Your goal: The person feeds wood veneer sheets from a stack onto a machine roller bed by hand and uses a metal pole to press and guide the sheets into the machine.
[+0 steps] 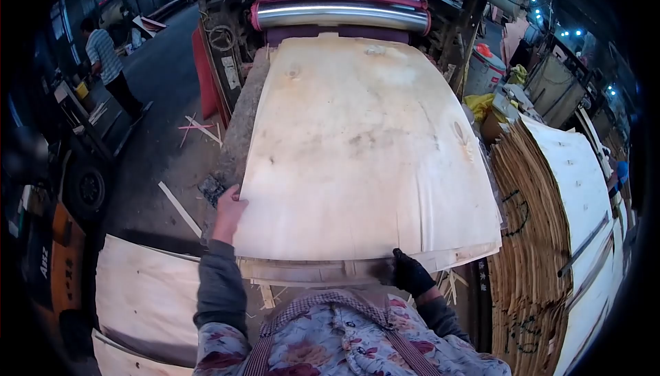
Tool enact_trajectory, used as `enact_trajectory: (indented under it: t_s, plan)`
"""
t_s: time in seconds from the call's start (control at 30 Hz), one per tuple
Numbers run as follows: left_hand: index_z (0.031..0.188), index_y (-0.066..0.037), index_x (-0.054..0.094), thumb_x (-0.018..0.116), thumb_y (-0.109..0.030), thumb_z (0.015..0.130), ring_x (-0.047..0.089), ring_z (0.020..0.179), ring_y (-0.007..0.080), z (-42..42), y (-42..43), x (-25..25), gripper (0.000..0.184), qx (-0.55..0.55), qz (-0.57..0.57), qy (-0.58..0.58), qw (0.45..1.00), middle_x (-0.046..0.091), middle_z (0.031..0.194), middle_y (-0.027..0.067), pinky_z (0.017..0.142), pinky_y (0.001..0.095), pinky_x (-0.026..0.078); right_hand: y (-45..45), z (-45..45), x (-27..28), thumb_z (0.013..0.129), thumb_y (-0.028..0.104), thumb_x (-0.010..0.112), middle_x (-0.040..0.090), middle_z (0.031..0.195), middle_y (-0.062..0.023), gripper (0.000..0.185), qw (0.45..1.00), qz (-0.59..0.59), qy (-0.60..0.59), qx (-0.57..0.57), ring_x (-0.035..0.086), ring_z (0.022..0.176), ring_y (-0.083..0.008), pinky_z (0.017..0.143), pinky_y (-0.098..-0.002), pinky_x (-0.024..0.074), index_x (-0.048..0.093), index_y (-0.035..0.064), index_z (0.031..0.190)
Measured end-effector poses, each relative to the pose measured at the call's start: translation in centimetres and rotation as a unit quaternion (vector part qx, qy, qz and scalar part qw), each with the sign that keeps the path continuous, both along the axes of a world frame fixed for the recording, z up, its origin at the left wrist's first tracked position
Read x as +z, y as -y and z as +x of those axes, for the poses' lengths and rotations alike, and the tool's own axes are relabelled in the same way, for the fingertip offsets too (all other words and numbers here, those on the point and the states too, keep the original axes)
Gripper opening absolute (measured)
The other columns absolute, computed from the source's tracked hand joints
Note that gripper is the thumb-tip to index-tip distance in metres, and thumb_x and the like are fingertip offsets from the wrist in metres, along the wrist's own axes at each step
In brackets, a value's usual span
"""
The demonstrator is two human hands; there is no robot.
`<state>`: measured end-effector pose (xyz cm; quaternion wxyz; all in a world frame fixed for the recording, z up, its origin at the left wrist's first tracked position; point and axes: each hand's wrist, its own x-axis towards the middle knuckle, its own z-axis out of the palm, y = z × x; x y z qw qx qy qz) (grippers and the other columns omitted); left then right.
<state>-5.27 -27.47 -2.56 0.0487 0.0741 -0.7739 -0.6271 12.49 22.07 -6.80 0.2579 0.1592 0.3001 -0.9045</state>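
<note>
A large pale wood veneer sheet lies on top of other sheets, its far end close to a machine's shiny roller. My left hand, bare, is at the sheet's left edge near the front corner, fingers closed on that edge. My right hand, in a dark glove, holds the sheet's front edge right of the middle, thumb side on top. The fingers beneath the edge are hidden.
Tall veneer stacks stand at the right. More sheets lie low at the left, beside an orange forklift. A person in a striped shirt stands at the far left. Wood scraps lie on the floor.
</note>
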Motion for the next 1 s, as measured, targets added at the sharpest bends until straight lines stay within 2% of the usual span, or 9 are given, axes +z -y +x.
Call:
enact_trajectory:
  t_s: [0.1, 0.43, 0.57, 0.63, 0.7, 0.8, 0.87, 0.97, 1.0]
  plan:
    - [0.127, 0.006, 0.046, 0.054, 0.006, 0.074, 0.065, 0.088, 0.0246, 0.7, -0.1, 9.2, 0.053, -0.089, 0.251, 0.093, 0.959, 0.063, 0.104, 0.0184, 0.076, 0.0327, 0.054, 1.8, -0.5, 3.6, 0.094, 0.047, 0.045, 0.060, 0.068, -0.0059, 0.043, 0.987, 0.109, 0.072, 0.095, 0.060, 0.058, -0.0252, 0.063, -0.0414, 0.0539, 0.059, 0.0069, 0.090]
    - [0.100, 0.003, 0.062, 0.059, -0.012, 0.083, 0.064, 0.084, 0.0183, -5.2, -4.7, 29.4, 0.023, -0.185, 0.199, -0.213, 0.939, 0.065, 0.098, 0.0094, 0.073, 0.0302, 0.053, 3.7, -3.6, 15.8, 0.091, 0.040, 0.054, 0.061, 0.071, -0.0103, 0.035, 0.973, 0.115, -0.046, -0.194, 0.061, 0.070, -0.0267, 0.075, -0.0453, 0.0500, 0.059, 0.0055, 0.096]
    - [0.093, 0.001, 0.061, 0.058, -0.023, 0.087, 0.064, 0.080, 0.0240, -7.4, -5.3, 35.1, 0.025, -0.180, 0.310, -0.226, 0.906, 0.064, 0.088, 0.0143, 0.076, 0.0345, 0.054, 1.0, -6.5, 24.7, 0.095, 0.029, 0.051, 0.059, 0.072, -0.0058, 0.025, 0.954, -0.210, -0.186, -0.110, 0.054, 0.064, -0.0146, 0.072, -0.0335, 0.0497, 0.056, 0.0046, 0.092]
    - [0.090, 0.003, 0.064, 0.054, -0.029, 0.087, 0.066, 0.076, 0.0268, -6.5, -5.6, 36.4, 0.033, -0.153, 0.343, -0.203, 0.904, 0.067, 0.085, 0.0199, 0.075, 0.0343, 0.055, 2.5, -7.3, 28.7, 0.094, 0.025, 0.051, 0.060, 0.076, -0.0056, 0.024, 0.941, -0.106, -0.271, -0.172, 0.056, 0.067, -0.0109, 0.070, -0.0274, 0.0510, 0.055, 0.0014, 0.092]
    - [0.101, -0.005, 0.063, 0.058, -0.027, 0.089, 0.062, 0.096, 0.0228, -8.7, -3.8, 31.9, 0.026, -0.150, 0.346, -0.284, 0.882, 0.064, 0.103, 0.0114, 0.084, 0.0413, 0.051, 2.2, -8.5, 30.1, 0.090, 0.021, 0.058, 0.065, 0.087, -0.0097, 0.024, 0.930, -0.095, -0.342, -0.098, 0.065, 0.080, -0.0136, 0.063, -0.0246, 0.0548, 0.055, -0.0022, 0.089]
    - [0.108, -0.006, 0.059, 0.058, -0.034, 0.088, 0.055, 0.111, 0.0271, -7.6, -7.1, 22.3, 0.034, 0.018, 0.387, -0.277, 0.879, 0.063, 0.106, 0.0139, 0.094, 0.0498, 0.041, 2.2, -8.6, 28.4, 0.092, 0.027, 0.056, 0.049, 0.053, 0.0024, 0.032, 0.973, -0.219, -0.070, -0.018, 0.057, 0.056, -0.0136, 0.072, -0.0311, 0.0543, 0.057, -0.0013, 0.077]
    - [0.108, -0.006, 0.059, 0.059, -0.034, 0.087, 0.054, 0.111, 0.0276, -5.7, -9.5, 14.3, 0.035, 0.066, 0.287, -0.215, 0.931, 0.062, 0.107, 0.0146, 0.095, 0.0501, 0.041, 2.7, -7.2, 20.0, 0.094, 0.014, 0.049, 0.060, 0.076, -0.0122, 0.032, 0.893, 0.260, -0.351, -0.111, 0.061, 0.073, -0.0259, 0.073, -0.0450, 0.0544, 0.049, -0.0017, 0.122]
    - [0.109, -0.005, 0.059, 0.059, -0.034, 0.087, 0.053, 0.112, 0.0284, -2.3, -11.8, 4.1, 0.036, 0.038, -0.015, -0.154, 0.987, 0.062, 0.108, 0.0155, 0.095, 0.0506, 0.040, 6.5, -5.7, 14.6, 0.096, 0.012, 0.046, 0.062, 0.090, -0.0166, 0.033, 0.956, 0.153, -0.247, -0.033, 0.063, 0.085, -0.0295, 0.080, -0.0482, 0.0531, 0.047, -0.0039, 0.124]
    - [0.110, -0.005, 0.059, 0.059, -0.034, 0.087, 0.053, 0.113, 0.0287, -1.3, -12.3, 1.9, 0.037, 0.014, -0.117, -0.147, 0.982, 0.061, 0.109, 0.0159, 0.095, 0.0508, 0.040, 6.7, -5.7, 13.4, 0.095, 0.012, 0.048, 0.063, 0.096, -0.0168, 0.034, 0.926, 0.311, -0.208, 0.041, 0.064, 0.088, -0.0294, 0.083, -0.0422, 0.0531, 0.048, -0.0050, 0.125]
